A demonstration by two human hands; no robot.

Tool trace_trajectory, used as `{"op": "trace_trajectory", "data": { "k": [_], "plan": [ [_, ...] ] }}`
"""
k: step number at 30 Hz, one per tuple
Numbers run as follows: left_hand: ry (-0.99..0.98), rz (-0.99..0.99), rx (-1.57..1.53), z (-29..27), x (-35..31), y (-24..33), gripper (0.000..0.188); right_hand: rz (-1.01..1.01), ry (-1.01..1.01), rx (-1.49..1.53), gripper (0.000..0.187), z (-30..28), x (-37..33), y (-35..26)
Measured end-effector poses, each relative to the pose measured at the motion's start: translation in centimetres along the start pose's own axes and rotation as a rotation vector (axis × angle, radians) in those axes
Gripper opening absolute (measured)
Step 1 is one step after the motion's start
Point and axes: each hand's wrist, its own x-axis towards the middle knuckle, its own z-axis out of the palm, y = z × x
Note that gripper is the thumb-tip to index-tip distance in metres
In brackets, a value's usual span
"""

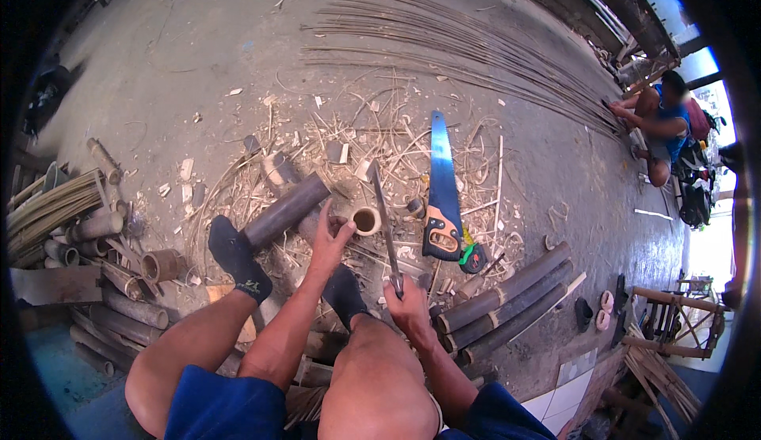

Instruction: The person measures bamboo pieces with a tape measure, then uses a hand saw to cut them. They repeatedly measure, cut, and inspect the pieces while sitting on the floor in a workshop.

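My left hand point(329, 238) rests around a bamboo tube close to its pale, hollow cut end point(367, 220), index finger stretched and thumb by the rim. The part of the tube under the palm is hidden. In my right hand point(407, 304) is the handle of a machete point(384, 216), its long blade pointing away from me, just right of the cut end. A thicker dark bamboo length point(285, 212) lies slanted beside my left foot. To the right of the blade, a handsaw point(444, 190) lies on the floor with a green and black tape measure point(473, 258) by its handle.
Shavings and chips point(317, 135) litter the floor ahead. Bamboo poles point(515, 293) lie at right, more bamboo pieces point(119, 313) are piled at left. Long thin strips point(444, 32) stretch across the far floor toward a crouching person point(666, 123). A bamboo frame point(674, 321) stands at right.
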Motion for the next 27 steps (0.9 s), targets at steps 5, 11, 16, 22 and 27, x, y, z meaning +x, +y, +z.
{"op": "trace_trajectory", "data": {
  "k": [5, 11, 16, 22, 27],
  "plan": [
    [0.007, -0.019, -0.064, -0.1, -0.7, -0.2, 0.087, -0.375, 0.232, 0.116, 0.031, -1.0, 1.8, -4.1],
    [0.037, 0.023, 0.157, -0.7, 0.2, -1.4, 0.084, -0.052, -0.073, -0.263, 0.037, 3.6, 3.7, 1.7],
    [0.049, 0.110, 0.148, -0.3, -0.3, -1.0, 0.079, -0.017, -0.058, -0.189, 0.034, 4.4, 3.7, 4.2],
    [-0.080, 0.272, 0.607, -0.3, 0.0, 3.0, 0.064, -0.043, 0.098, 0.042, 0.032, 2.4, 1.8, 3.3],
    [-0.158, 0.390, 0.910, 0.4, 1.8, 4.7, 0.041, 0.230, 0.006, 0.159, 0.031, 3.6, 1.5, 5.5]
  ]
}}
